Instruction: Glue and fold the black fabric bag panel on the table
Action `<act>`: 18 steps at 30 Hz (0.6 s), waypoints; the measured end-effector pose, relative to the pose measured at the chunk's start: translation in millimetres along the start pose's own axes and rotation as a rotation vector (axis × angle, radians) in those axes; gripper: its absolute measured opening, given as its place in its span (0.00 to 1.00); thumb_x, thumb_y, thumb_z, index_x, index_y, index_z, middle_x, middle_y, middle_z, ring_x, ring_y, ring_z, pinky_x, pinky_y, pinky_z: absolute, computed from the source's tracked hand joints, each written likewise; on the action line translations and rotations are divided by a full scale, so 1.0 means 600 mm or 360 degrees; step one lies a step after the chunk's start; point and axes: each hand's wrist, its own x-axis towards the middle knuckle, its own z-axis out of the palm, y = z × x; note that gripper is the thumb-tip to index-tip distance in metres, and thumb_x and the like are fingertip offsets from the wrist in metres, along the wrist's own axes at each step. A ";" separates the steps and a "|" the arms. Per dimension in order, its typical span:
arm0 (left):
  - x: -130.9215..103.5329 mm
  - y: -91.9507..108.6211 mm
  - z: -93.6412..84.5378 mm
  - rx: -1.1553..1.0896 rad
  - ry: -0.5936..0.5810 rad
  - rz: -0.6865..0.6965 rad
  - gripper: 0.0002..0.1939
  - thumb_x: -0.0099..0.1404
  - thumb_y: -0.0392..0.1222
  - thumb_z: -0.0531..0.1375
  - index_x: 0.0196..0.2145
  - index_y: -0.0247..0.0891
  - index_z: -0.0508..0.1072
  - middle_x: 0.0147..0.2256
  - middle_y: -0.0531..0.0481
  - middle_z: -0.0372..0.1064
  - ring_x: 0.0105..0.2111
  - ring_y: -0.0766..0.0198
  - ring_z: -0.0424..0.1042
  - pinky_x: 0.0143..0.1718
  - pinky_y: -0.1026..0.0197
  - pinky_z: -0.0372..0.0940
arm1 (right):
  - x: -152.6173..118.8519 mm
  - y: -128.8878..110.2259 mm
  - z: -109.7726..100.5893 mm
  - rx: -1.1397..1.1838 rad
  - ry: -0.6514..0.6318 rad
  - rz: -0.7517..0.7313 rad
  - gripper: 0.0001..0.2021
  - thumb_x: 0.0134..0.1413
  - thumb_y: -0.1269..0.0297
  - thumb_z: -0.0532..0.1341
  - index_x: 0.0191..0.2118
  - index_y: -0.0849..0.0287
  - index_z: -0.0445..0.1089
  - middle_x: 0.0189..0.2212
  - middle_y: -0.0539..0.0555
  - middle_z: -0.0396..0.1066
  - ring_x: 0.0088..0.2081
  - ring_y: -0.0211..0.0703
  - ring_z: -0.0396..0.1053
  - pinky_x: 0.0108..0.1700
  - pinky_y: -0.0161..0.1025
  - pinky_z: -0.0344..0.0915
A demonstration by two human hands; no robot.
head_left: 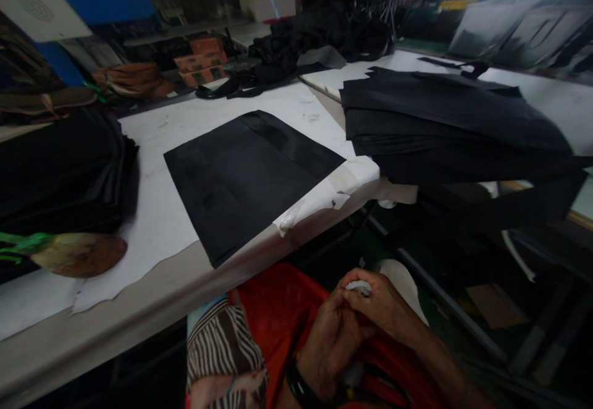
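Low over my lap, both hands meet in front of a red cloth. My right hand (377,304) is closed with a small crumpled white piece (359,287), perhaps paper or cloth, showing between its thumb and fingers. Pressed up against it from below is my left hand (331,341), its fingers curled and partly hidden; a dark band circles that wrist. On the table edge ahead lies a flat black sheet (250,174) with a folded or layered strip along its far right side. Neither hand touches it.
A stack of black sheets (69,168) is at the left, beside a brown-stained brush-like tool (83,253) with green wrapping. Another black stack (445,125) overhangs the right table. Orange boxes (201,63) and dark material (319,38) sit behind. White sheeting (157,211) covers the tabletop.
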 end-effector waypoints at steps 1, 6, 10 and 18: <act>0.000 -0.001 0.000 0.0008 0.0026 -0.0011 0.12 0.59 0.35 0.54 0.41 0.34 0.70 0.37 0.43 0.73 0.37 0.55 0.72 0.42 0.53 0.63 | 0.000 0.000 0.001 -0.0024 0.0004 -0.0003 0.05 0.45 0.66 0.59 0.30 0.59 0.71 0.23 0.48 0.69 0.26 0.38 0.64 0.27 0.32 0.59; 0.002 0.000 -0.002 -0.0008 0.0048 -0.0066 0.10 0.57 0.33 0.52 0.37 0.33 0.70 0.32 0.44 0.72 0.32 0.58 0.72 0.42 0.53 0.63 | -0.001 0.004 0.003 -0.0024 0.0005 0.0011 0.07 0.44 0.70 0.57 0.31 0.59 0.71 0.22 0.48 0.68 0.24 0.37 0.64 0.25 0.31 0.58; 0.002 0.001 -0.006 -0.0002 0.0055 -0.0056 0.10 0.56 0.32 0.53 0.36 0.35 0.70 0.29 0.48 0.72 0.30 0.60 0.72 0.43 0.52 0.62 | -0.002 0.009 0.002 0.0066 -0.0021 0.0039 0.09 0.46 0.68 0.55 0.32 0.60 0.71 0.24 0.49 0.70 0.25 0.38 0.66 0.25 0.32 0.60; 0.005 -0.001 -0.004 0.0008 0.0051 -0.0004 0.12 0.56 0.31 0.54 0.38 0.34 0.70 0.33 0.47 0.72 0.32 0.61 0.72 0.43 0.53 0.62 | -0.001 0.012 0.006 0.0086 -0.0018 0.0037 0.06 0.46 0.65 0.59 0.30 0.59 0.71 0.25 0.49 0.70 0.27 0.39 0.66 0.29 0.33 0.62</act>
